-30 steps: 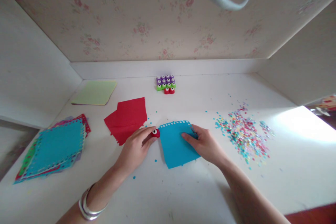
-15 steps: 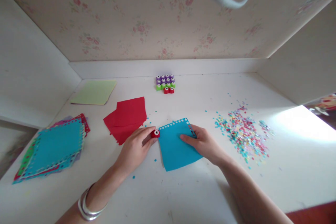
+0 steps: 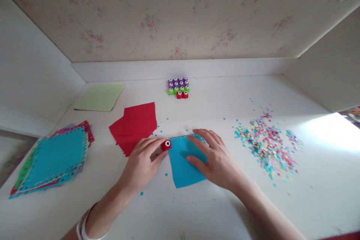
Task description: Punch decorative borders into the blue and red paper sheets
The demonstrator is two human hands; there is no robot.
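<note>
My left hand (image 3: pixel 140 163) pinches a small red punch (image 3: pixel 166 144) between thumb and fingertips. The punch sits at the far left corner of the blue sheet (image 3: pixel 182 168), which lies between my two hands. My right hand (image 3: pixel 213 159) lies flat on the sheet, fingers spread and gripping nothing, pinning it to the table (image 3: pixel 197 210).

A row of small holes runs along the sheet's far edge, from the punch toward my right fingertips. The edge nearest my left hand looks plain. I judge the step to be punching a border, with the tool now at a corner. I cannot tell whether the paper is seated in the punch's slot.

The next punch calls for the edge to sit fully in the slot and for the right palm to stop any sliding. It also needs a straight press, spaced to match the row.

Red sheets (image 3: pixel 137 122) lie just beyond my left hand, and a stack (image 3: pixel 53 157) of bordered sheets lies well out to its left. Confetti (image 3: pixel 267 146) is scattered to the right of my right hand. A cluster of spare punches (image 3: pixel 178 87) stands far beyond both hands.
</note>
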